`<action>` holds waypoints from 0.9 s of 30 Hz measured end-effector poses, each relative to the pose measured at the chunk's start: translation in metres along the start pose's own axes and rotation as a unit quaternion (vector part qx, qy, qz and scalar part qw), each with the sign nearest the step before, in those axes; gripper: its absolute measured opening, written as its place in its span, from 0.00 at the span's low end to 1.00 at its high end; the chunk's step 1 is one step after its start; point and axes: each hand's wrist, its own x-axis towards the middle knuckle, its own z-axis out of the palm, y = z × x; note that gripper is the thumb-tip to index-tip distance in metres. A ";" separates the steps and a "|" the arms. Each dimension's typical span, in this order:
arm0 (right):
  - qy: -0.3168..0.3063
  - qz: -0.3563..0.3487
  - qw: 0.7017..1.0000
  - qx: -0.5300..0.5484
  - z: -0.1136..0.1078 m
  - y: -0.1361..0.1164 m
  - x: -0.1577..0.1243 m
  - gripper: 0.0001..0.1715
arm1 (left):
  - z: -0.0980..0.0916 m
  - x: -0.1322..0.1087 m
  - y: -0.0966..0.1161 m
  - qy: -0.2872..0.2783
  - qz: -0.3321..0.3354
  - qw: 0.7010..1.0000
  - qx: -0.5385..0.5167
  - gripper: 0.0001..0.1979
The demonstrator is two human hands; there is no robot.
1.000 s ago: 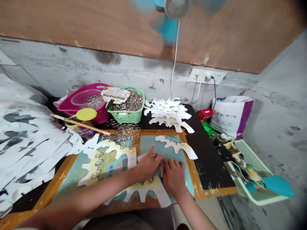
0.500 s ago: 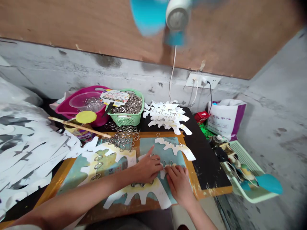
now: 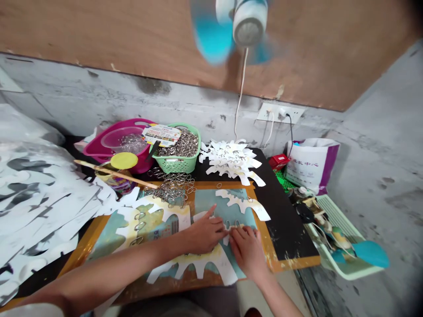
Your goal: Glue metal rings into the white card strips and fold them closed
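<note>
My left hand (image 3: 205, 234) reaches across the middle of the table. Its index finger is stretched out, and the other fingers are bent down on a white toothed paper cutout (image 3: 226, 240) that is mostly covered by my hands. Close beside it, my right hand (image 3: 246, 248) presses bent fingers on the right part of that cutout. Small oval metal rings (image 3: 236, 223) stand at the cutout's edge between the hands. Nearer to me lies another toothed paper cutout (image 3: 211, 263) with yellowish smears, partly under my left hand. A further cutout (image 3: 243, 204) lies beyond my hands.
A pile of metal rings (image 3: 173, 187) lies behind, by a green basket (image 3: 178, 164) full of rings. A magenta basket (image 3: 95, 147), a tin with a stick (image 3: 115, 174) across it and paper stacks (image 3: 29, 185) stand left. A fan (image 3: 249, 28) turns above.
The view has shifted slightly, so things at left and the fan appear a little further right. My left fingers have moved slightly toward my right hand, which stays on the cutout.
</note>
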 end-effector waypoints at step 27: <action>-0.081 0.058 0.961 0.259 -0.047 -0.015 0.071 0.06 | -0.060 0.023 -0.021 0.053 -0.131 0.966 -0.215 0.08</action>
